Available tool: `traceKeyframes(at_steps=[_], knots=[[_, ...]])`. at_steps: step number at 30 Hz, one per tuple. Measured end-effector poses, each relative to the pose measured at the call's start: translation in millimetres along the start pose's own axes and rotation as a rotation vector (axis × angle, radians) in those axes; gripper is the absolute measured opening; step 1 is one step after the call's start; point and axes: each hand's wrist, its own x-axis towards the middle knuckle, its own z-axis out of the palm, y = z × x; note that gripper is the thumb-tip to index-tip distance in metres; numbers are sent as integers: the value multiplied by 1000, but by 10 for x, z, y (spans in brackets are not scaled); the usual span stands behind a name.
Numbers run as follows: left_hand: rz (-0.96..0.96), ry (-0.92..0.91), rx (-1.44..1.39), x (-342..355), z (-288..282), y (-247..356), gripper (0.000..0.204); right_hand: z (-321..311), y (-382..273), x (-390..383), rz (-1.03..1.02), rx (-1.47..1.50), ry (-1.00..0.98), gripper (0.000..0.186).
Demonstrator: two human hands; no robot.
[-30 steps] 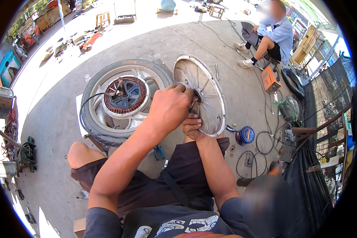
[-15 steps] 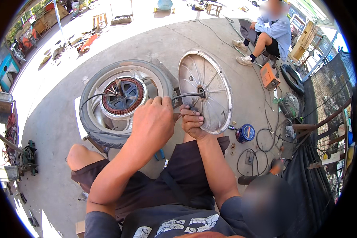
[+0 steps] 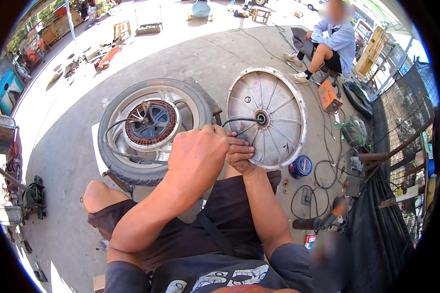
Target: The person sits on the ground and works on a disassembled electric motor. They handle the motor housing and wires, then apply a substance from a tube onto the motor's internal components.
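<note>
concrete floor (image 3: pixel 200 61) below hands (image 3: pixel 198 150), cable (image 3: pixel 240 119), metal disc (image 3: pixel 281 115)

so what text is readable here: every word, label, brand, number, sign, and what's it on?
Nothing I can quote; all too small, faint or unclear:
Orange machine: dark marking, too small.
Blue tub: printed label, too small.
Metal wheel cover: faint marks, illegible.
Red-and-white container: label too small.
Dark shirt: pale chest print, no clear words.

Wheel (image 3: pixel 204 105) left of hub cover (image 3: pixel 278 110), cable (image 3: pixel 240 119) between them, stator (image 3: pixel 158 117) inside wheel, tub (image 3: pixel 300 166) below cover's right side
</note>
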Motion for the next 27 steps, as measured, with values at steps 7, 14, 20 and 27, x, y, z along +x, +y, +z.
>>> traceKeyframes(at_steps=[7,14,20,27], knots=[[51,-4,-19,90,-75,32,8,42,60,-20,-29,-87,10,27],[102,-136,-63,265,-20,270,20,-192,-87,-101,-115,-180,-29,36],[196,35,-83,303,185,329,20,102,104,-88,-111,-176,-65,36],[153,110,-111,-32,-85,18,39,213,129,-47,-179,-220,47,27]])
